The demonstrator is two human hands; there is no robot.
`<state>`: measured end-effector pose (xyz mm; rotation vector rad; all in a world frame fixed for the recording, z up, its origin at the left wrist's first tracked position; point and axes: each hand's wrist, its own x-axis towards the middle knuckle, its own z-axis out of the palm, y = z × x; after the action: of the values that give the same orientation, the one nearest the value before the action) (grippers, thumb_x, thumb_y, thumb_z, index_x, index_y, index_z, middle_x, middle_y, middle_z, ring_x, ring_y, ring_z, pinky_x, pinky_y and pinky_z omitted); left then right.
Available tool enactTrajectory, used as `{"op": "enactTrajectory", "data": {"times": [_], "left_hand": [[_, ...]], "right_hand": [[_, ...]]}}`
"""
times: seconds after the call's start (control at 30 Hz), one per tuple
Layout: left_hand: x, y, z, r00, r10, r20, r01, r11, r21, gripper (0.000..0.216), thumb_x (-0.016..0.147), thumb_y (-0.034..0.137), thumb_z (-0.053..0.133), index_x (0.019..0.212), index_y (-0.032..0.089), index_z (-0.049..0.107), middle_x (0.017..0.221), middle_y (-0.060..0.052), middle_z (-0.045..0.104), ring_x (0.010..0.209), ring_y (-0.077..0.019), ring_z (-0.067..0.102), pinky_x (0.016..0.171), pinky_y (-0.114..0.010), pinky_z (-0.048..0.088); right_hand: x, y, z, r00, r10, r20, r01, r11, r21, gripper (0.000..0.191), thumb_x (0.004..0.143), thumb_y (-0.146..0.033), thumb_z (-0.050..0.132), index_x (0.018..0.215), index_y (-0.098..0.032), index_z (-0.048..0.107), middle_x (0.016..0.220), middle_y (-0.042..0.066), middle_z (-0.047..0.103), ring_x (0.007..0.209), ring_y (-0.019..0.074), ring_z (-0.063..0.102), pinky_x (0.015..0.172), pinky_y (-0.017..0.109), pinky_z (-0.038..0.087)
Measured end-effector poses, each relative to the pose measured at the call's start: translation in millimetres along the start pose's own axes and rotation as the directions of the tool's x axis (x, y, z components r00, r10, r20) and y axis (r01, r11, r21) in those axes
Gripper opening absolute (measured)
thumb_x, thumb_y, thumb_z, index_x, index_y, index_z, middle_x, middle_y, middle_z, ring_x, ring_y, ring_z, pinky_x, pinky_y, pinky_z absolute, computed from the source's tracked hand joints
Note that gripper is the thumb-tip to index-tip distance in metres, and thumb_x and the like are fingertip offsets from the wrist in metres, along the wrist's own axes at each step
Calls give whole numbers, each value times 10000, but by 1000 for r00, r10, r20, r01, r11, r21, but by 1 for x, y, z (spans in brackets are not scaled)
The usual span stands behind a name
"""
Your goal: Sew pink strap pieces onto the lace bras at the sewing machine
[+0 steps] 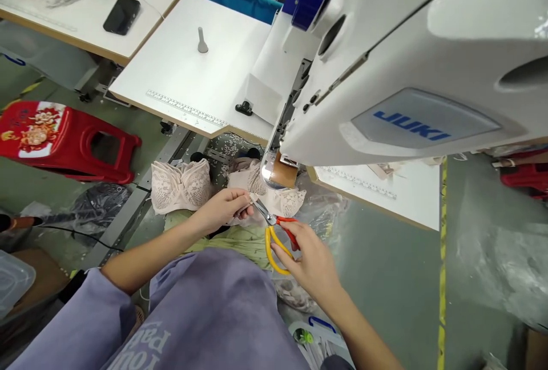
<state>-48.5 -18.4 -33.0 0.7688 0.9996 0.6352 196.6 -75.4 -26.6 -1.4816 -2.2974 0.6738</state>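
My right hand (306, 253) grips scissors (270, 218) with one red and one yellow handle, fingers through the loops. Their blades point up and left to the fingertips of my left hand (233, 205). That hand is pinched closed; a small pale bit shows at its fingertips, too small to name. Behind my hands lie beige lace bras, one stack (182, 187) at the left and another lace bra (289, 201) under the sewing machine's arm end. Light green cloth (240, 244) spreads below them, across my lap.
A white JUKI sewing machine (411, 73) looms over the right side. Its white table (171, 61) has a printed ruler and a grey peg. A phone (122, 15) lies on the neighbouring table. A red stool (85, 141) stands left; clear plastic (327, 216) hangs at right.
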Motion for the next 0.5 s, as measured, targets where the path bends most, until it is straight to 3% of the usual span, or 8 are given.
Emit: {"op": "enactTrajectory", "data": {"times": [0.2, 0.37, 0.5], "left_hand": [[-2, 4, -1, 1000, 24, -8, -22, 989, 149, 291, 882, 370, 532, 694, 162, 612, 698, -17, 596, 637, -117, 484, 624, -244, 388], [-2, 2, -6, 999, -50, 5, 50, 999, 17, 186, 810, 292, 532, 686, 164, 586, 663, -5, 547, 528, -91, 363, 495, -244, 261], [-3, -1, -12, 997, -68, 20, 70, 995, -72, 318, 844, 402, 579, 633, 171, 523, 621, 19, 486, 465, -59, 253, 465, -248, 176]], "right_hand": [[1, 6, 1, 998, -13, 58, 8, 996, 84, 326, 942, -340, 616, 1248, -231, 597, 1114, 92, 712, 780, 205, 679, 680, 340, 571], [-11, 8, -4, 992, 113, 59, -122, 977, 176, 303, 907, -310, 627, 1207, -268, 615, 904, 39, 684, 634, 172, 609, 566, 308, 516], [-18, 7, -3, 988, 142, 64, -154, 949, 276, 448, 793, -234, 668, 1226, -247, 554, 974, 50, 635, 651, 152, 568, 578, 297, 504]]}}
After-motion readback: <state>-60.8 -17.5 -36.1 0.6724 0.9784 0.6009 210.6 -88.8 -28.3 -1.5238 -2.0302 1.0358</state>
